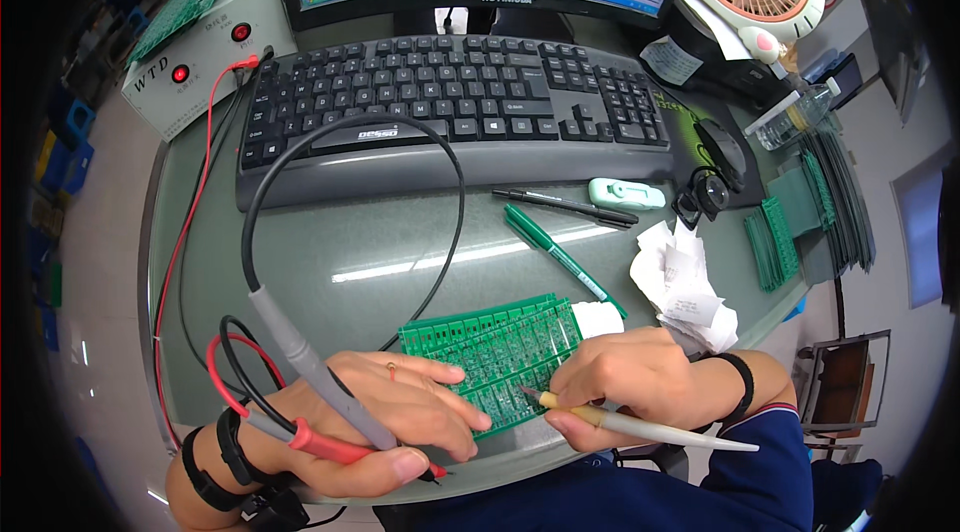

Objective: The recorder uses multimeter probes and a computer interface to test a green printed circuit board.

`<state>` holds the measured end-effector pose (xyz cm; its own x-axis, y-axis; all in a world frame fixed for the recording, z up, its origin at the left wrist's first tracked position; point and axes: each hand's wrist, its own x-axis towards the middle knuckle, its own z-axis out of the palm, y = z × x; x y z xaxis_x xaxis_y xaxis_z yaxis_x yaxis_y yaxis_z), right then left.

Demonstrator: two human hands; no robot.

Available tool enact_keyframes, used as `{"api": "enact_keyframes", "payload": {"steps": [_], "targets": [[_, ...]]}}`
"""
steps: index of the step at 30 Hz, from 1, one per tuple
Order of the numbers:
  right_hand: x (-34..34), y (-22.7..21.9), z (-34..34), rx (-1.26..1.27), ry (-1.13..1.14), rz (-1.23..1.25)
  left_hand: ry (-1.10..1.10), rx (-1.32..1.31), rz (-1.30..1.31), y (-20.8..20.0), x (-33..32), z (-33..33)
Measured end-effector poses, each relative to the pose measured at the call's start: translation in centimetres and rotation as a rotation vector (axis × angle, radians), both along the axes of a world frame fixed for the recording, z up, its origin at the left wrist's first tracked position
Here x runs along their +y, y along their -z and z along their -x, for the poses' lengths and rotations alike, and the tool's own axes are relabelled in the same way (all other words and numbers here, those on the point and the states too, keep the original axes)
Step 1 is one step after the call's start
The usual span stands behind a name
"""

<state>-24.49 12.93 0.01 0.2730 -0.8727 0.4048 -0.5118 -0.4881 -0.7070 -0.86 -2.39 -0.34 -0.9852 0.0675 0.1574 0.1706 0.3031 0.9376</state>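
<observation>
Right hand [625, 382] is closed around a cream-handled pointed tool [640, 424], tip set on the green circuit panel [500, 347] at the worktop's [350, 232] near edge. Left hand [395, 412] is closed on a grey probe [320, 372] and a red probe [320, 444], fingers pressed on the panel. Risk judged: a slip of the tip could scratch the panel; trailing leads could snag. Both wrists are held low, forearms entering from the near edge. Green pen [560, 257] lies beyond.

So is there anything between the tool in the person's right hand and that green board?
Nothing visible. The right hand holds a pale pointed tool whose tip already sits at the near edge of the green circuit board. The left hand, holding the red and grey probes, rests on the board's left part, aside from the tip.
</observation>
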Motion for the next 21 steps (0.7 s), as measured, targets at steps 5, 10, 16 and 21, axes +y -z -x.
{"api": "enact_keyframes", "payload": {"steps": [5, 10, 16, 21], "targets": [[0.12, 0.30, -0.16, 0.107, 0.017, 0.063, 0.001, -0.015, 0.010, -0.22, -0.01, 0.11], [0.18, 0.36, -0.36, 0.151, 0.032, 0.100, -0.004, -0.015, 0.016, -0.13, 0.02, 0.10], [0.16, 0.46, -0.34, 0.169, 0.031, 0.128, -0.020, -0.013, -0.001, -0.09, 0.11, 0.12], [0.10, 0.44, -0.33, 0.176, 0.024, 0.128, -0.029, -0.006, 0.003, 0.03, 0.11, 0.12]]}}
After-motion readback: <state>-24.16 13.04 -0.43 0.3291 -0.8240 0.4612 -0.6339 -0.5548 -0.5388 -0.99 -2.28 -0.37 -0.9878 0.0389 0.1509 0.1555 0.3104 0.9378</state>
